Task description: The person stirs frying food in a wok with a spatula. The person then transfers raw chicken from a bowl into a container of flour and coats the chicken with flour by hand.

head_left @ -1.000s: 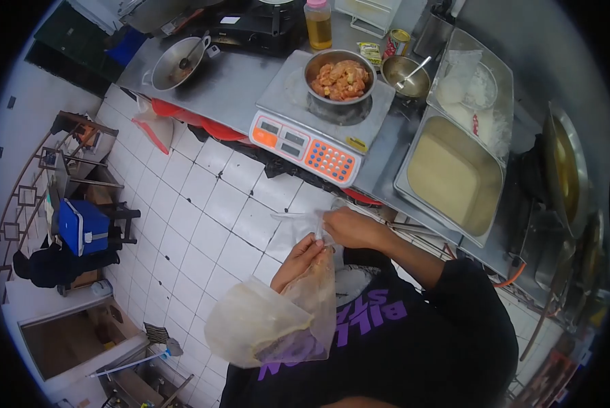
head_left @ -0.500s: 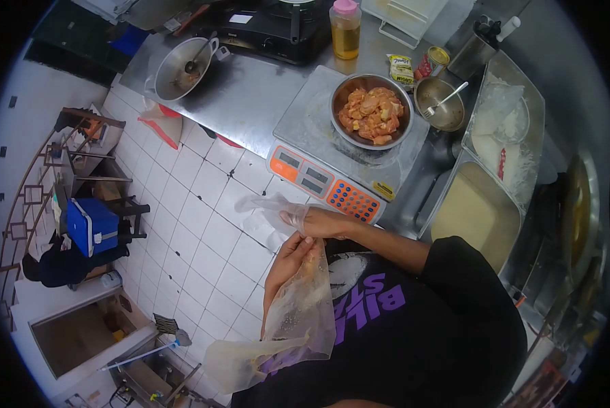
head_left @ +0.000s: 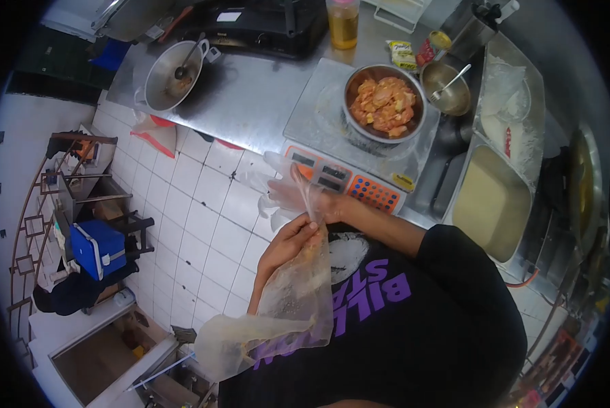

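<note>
Plastic (head_left: 295,296) around the spread right hand (head_left: 293,194), pinched by left grip (head_left: 312,226) (tail hanging below).

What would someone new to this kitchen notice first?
Probably the steel bowl of orange-tinged meat on the scale at the counter's edge. Then the thin plastic over the right hand and pinched in the left hand, trailing before the black shirt with purple lettering.

From my remote seat I see the right hand (head_left: 301,195), bunched up short of the scale (head_left: 346,178) a second ago, now opened out, its fingers extended toward the scale's display end. The clear plastic (head_left: 259,180) now spreads around those fingers, and my view has swung, putting the scale farther right.
</note>
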{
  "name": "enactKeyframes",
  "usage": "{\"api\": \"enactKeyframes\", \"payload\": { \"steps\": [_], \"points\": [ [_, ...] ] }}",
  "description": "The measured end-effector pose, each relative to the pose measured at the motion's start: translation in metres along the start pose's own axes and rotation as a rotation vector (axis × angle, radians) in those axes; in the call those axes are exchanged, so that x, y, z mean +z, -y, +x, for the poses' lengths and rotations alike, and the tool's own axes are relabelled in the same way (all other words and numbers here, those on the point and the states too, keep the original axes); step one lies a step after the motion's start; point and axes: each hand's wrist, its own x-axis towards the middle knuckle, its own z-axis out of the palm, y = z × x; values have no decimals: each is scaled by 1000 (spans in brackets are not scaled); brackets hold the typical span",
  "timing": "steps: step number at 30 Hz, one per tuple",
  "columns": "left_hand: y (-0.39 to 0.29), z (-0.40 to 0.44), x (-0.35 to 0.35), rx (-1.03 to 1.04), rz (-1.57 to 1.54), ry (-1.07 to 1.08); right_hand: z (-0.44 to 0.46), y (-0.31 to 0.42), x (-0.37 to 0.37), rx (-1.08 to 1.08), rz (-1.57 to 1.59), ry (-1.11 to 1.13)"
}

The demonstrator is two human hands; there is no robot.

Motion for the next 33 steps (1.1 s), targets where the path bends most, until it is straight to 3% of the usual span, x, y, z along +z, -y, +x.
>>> {"api": "enactKeyframes", "payload": {
  "steps": [2,3,7,9,13,16,21,22,23,24,27,28,29,30,32,33],
  "points": [
    [7,-1,-10,0,43,-4,5,2,4,239,118,120],
    [12,-1,-17,-5,36,4,-3,20,23,310,142,46],
    [7,-8,-29,-20,-26,-3,22,2,23,317,282,94],
    [14,-10,-39,-18,-5,-13,34,-1,27,217,213,79],
    [17,-14,-44,-43,-12,-12,57,2,29,282,118,84],
    [6,-13,-33,-55,29,-34,86,-18,26,199,166,72],
    [10,-13,-26,-96,-71,50,52,9,53,-52,-63,11],
    [4,-13,-22,-54,-71,-51,46,13,50,-116,-110,-22],
    [0,-10,-17,-10,-69,-139,47,17,40,18,-142,-125],
    [3,-6,-18,-1,-73,-108,43,28,39,9,-151,-154],
    [15,-8,-27,-52,-484,-153,27,55,36,-238,-271,-218],
    [11,-11,-25,-35,-594,-160,12,69,27,-417,-588,-326],
    [9,-16,-15,-13,-404,-380,-14,93,22,-589,-907,-424],
    [0,-16,-11,-18,-185,-480,-51,129,30,-467,-1073,-531],
    [41,-3,-61,-89,-646,-292,-94,160,-20,-459,-1274,-610],
    [57,2,-74,-83,-664,-285,-106,166,-63,-436,-1034,-587]
  ]
}}
